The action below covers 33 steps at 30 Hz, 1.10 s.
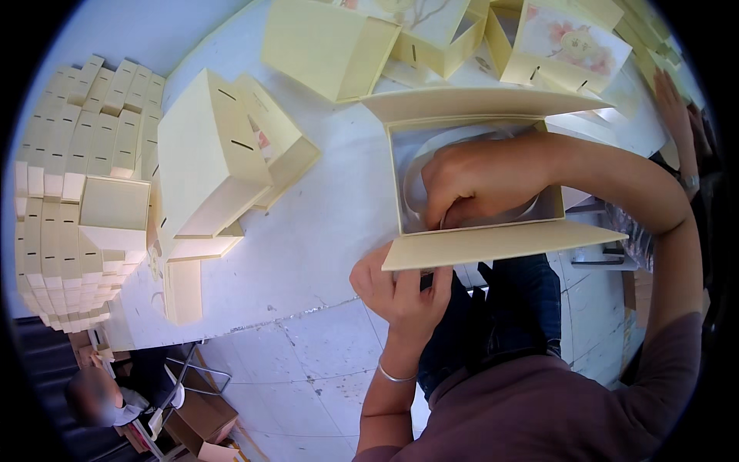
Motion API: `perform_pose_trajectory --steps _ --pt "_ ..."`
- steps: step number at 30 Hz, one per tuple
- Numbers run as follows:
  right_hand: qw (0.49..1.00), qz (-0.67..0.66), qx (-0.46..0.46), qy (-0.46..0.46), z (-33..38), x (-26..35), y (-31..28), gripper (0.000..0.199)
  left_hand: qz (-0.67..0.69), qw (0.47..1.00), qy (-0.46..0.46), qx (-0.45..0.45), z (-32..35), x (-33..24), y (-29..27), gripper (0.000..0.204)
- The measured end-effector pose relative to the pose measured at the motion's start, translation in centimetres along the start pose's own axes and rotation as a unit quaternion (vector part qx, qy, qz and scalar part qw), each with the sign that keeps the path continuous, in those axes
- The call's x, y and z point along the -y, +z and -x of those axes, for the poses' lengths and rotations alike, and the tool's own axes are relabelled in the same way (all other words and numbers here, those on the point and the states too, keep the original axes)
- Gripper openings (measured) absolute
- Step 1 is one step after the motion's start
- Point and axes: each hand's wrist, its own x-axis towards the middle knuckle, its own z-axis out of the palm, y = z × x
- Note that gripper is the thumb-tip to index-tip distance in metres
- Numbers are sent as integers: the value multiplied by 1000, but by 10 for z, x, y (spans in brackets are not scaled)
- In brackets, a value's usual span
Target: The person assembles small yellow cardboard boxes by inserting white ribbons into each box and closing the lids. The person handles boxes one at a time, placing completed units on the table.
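A cream cardboard box (506, 244) stands open at the table's near edge, its flaps spread to the far and near sides. My right hand (481, 181) reaches down inside it, fingers pinched at the near inner wall. A pale white ribbon (413, 181) loops along the inside of the box around that hand, and its end appears to run into my fingers. My left hand (400, 296) is outside, below the near flap, with its fingers curled up against the box. That flap hides its fingertips and whatever they pinch.
Several cream boxes (331, 50) lie along the far side of the white table (308, 231), some with floral panels. A large slotted box (212, 154) sits to the left, beside tall box stacks (85, 154). Another person's hand (673, 112) is at the far right; someone sits lower left.
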Motion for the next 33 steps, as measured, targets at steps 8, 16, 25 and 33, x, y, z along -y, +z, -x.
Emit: perform_pose_trajectory --steps 8,16,25,33 --pt "997 55 -53 -2 6 7 2 27 -8 998 -19 54 15 0 2 21" --pt "961 224 -34 156 42 41 -20 16 -51 980 -156 108 162 38 -114 10" --pt "967 154 -137 147 46 69 -29 19 34 996 -78 -28 37 56 -113 23" --pt "951 -146 -173 212 59 87 -56 35 248 739 -71 622 -187 -22 -27 17"
